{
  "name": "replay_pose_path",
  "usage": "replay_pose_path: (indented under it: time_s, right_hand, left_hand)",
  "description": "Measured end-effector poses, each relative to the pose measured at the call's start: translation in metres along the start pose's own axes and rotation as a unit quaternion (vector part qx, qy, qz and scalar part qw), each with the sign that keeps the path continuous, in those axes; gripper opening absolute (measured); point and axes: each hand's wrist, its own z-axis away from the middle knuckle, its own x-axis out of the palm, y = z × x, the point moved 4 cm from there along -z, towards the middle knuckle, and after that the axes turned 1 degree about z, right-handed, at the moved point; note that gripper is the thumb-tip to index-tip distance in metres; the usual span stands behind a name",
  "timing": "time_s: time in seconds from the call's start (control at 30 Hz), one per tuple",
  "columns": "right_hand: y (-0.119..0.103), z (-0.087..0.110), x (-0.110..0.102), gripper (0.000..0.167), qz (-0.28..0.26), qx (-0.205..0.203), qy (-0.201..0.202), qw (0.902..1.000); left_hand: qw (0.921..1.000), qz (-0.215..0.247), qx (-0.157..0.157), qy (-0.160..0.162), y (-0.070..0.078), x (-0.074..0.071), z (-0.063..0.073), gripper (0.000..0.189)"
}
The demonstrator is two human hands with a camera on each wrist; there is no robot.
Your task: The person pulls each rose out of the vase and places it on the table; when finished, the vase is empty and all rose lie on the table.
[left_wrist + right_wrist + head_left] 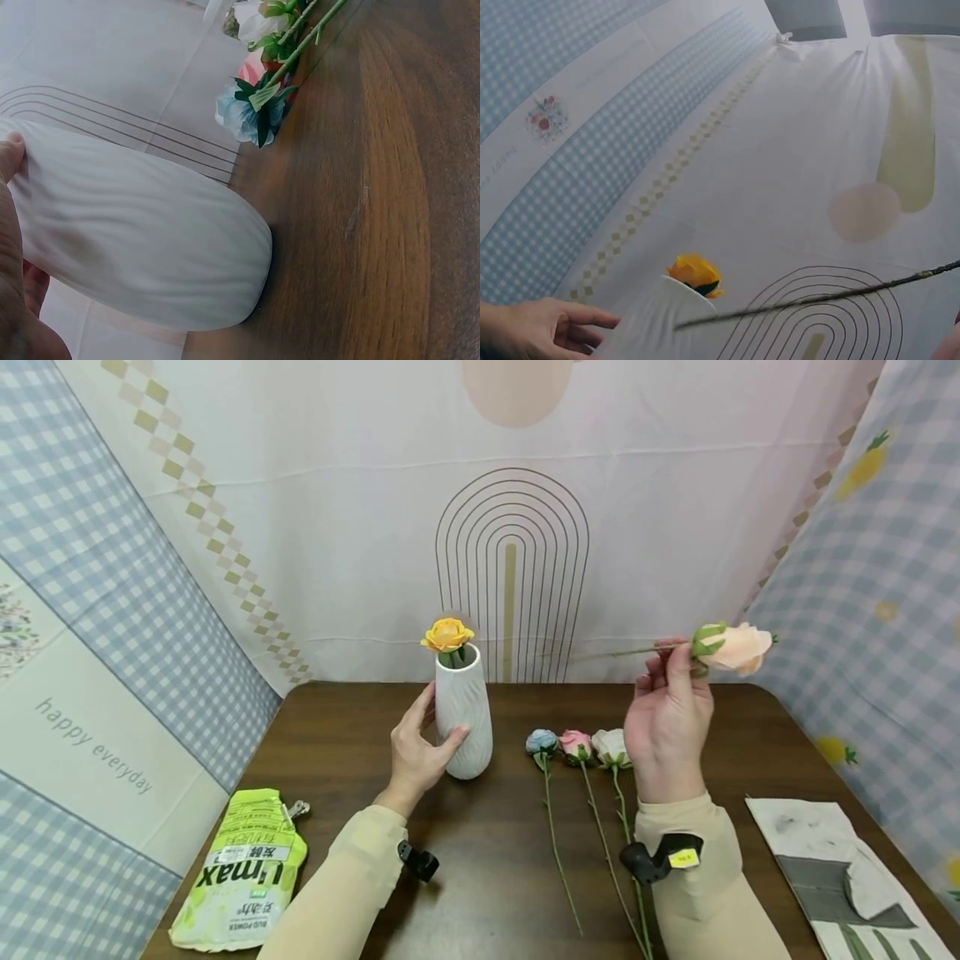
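A white ribbed vase point(467, 722) stands on the table with a yellow rose point(447, 635) in its mouth. My left hand point(422, 750) grips the vase from the left, thumb across its front. In the left wrist view, the vase's base point(225, 277) meets the wood. To the right, above the table, my right hand point(670, 731) pinches a peach artificial rose point(737, 648) just below its bloom. Its stem point(817, 299) points left toward the vase; in the right wrist view the tip overlaps the vase's rim.
A blue rose point(542, 742), a pink rose point(576, 745) and a white rose point(612, 747) lie side by side, stems toward me. A green-and-white bag point(243, 877) lies at the left edge, a grey-and-white packet point(817, 852) at the right. A curtain point(360, 560) hangs behind the table.
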Motion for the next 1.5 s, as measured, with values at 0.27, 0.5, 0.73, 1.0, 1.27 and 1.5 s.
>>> replay_pose_path:
  time_s: [0.27, 0.5, 0.73, 1.0, 1.27, 1.5]
  right_hand:
    - [0.0, 0.003, -0.024, 0.033, 0.079, -0.022, 0.01, 0.9965]
    - [0.019, 0.015, -0.035, 0.021, 0.125, -0.061, -0.01, 0.9902]
    - [0.041, 0.028, -0.044, 0.013, 0.202, -0.059, -0.044, 0.9766]
    - [0.071, 0.039, -0.059, 0.028, 0.319, -0.013, -0.064, 0.9454]
    - [0.085, 0.051, -0.057, 0.02, 0.413, 0.036, -0.098, 0.9046]
    - [0.099, 0.055, -0.063, 0.019, 0.486, 0.09, -0.14, 0.8577]
  left_hand:
    - [1.0, 0.004, 0.004, -0.002, 0.0, 0.001, 0.0, 0.074]
    - [1.0, 0.003, -0.005, -0.005, -0.04, 0.008, 0.007, 0.08]
    - [1.0, 0.005, 0.002, 0.0, -0.019, 0.004, 0.004, 0.078]
    - [1.0, 0.0, 0.004, 0.003, -0.013, 0.003, 0.003, 0.077]
    - [1.0, 0.003, 0.003, 0.004, -0.039, 0.006, 0.008, 0.081]
    - [1.0, 0.005, 0.001, 0.004, -0.037, 0.006, 0.007, 0.081]
